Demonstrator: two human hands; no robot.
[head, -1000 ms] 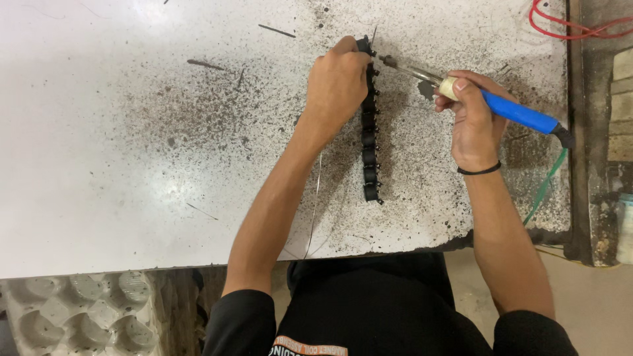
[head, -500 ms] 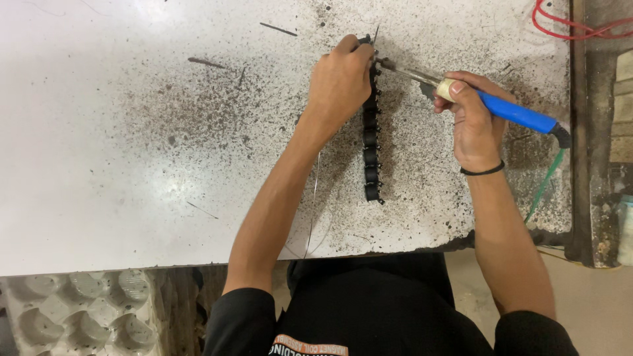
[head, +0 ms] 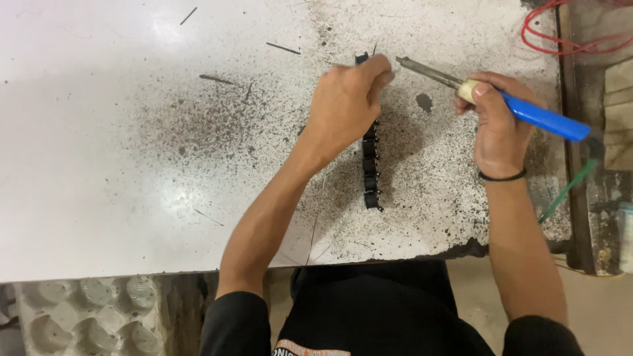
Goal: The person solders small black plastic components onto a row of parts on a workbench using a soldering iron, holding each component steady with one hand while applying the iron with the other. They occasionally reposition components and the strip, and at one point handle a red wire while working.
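pinning one black segmented strip (head: 370, 165) at frame centre, left hand (head: 346, 105) curled over its top end. right hand (head: 496, 125) fist-grips one soldering iron (head: 508, 105), blue plastic handle, metal tip. white tabletop (head: 99, 165) scorched, speckled; red wire (head: 560, 39) upper right.

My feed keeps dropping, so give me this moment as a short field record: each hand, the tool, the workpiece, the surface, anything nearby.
left hand: rests on the top end of the black strip, fingers curled over it
right hand: grips the soldering iron by its blue handle
iron tip: points left toward the left fingers, just short of them
black strip: lies lengthwise on the table
table: white, speckled with dark burn marks
nearby: red wire at the far right corner; egg tray below the table edge
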